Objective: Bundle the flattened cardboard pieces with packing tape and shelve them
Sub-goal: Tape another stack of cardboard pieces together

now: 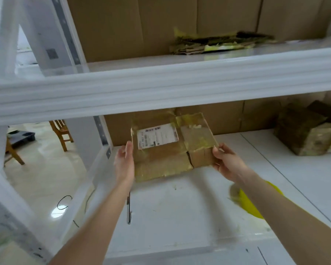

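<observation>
Already taped, by the look of the glossy wrap: flat stack of brown cardboard pieces [172, 150], white shipping label [157, 138] on top, held between two hands at the white lower shelf board [180, 207], toward its back left corner. Unclear whether resting on the board or just above. Against the stack's left edge, left hand [124, 161], palm pressed flat, fingers straight. On the right edge, right hand [225, 161], fingers curled round the cardboard in a firm grasp. Near the board's front right, a yellow object [250, 203], half hidden by the forearm. Appears to be the shelving step, close to done. Next move probably calls for sliding the stack back until fully seated, then easing both hands off.
</observation>
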Motion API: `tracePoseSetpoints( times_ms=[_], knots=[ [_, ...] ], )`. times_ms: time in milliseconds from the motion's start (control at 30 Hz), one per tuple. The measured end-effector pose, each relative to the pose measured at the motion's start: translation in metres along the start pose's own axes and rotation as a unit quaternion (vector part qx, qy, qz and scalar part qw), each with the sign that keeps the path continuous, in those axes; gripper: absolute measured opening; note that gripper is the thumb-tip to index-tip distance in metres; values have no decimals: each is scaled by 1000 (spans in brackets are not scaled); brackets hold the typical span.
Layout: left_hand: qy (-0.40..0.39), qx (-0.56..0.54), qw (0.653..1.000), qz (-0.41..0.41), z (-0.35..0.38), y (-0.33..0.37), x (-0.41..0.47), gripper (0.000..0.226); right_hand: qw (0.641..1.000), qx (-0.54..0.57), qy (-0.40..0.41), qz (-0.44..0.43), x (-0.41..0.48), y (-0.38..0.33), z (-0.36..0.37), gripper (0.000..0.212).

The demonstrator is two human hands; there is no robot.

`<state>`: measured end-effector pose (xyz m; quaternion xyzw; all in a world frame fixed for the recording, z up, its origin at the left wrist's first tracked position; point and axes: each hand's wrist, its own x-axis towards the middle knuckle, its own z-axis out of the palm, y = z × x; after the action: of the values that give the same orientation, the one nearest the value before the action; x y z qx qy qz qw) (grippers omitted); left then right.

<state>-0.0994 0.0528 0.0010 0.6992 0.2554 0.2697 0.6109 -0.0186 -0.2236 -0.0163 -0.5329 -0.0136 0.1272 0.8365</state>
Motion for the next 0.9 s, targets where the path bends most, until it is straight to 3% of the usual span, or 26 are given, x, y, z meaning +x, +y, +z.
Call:
tracePoseSetpoints(
  times_ms=[100, 200, 367, 567, 667, 767, 833, 900],
  knots=[
    [-39, -65, 997, -34, 5, 2, -13, 47, 984, -174, -28, -22, -19, -2, -25, 14],
    [-55, -109, 992, -21, 9, 0, -30, 45, 957, -284, -4, -61, -33, -11, -34, 33],
    [-120, -87, 988, 54, 24, -2, -58, 35, 953, -277, 60, -110, -50, -20, -30, 46],
    [-153, -52, 982, 99, 22, -17, -82, 27, 944, -297, -22, -145, -69, 1, -38, 55],
    [-142, -23, 983, 115, 19, -25, -90, 37, 945, -280, -63, -159, -73, 4, -36, 92],
    [-143, -5, 978, 151, 17, -25, -98, 68, 945, -276, -71, -163, -76, 1, -32, 131],
    [-146, -31, 973, 176, 15, -20, -105, 87, 929, -310, -70, -190, -77, 0, -31, 139],
    [-139, -75, 967, 198, 13, -13, -106, 93, 908, -350, -72, -221, -78, -1, -30, 139]
  ],
)
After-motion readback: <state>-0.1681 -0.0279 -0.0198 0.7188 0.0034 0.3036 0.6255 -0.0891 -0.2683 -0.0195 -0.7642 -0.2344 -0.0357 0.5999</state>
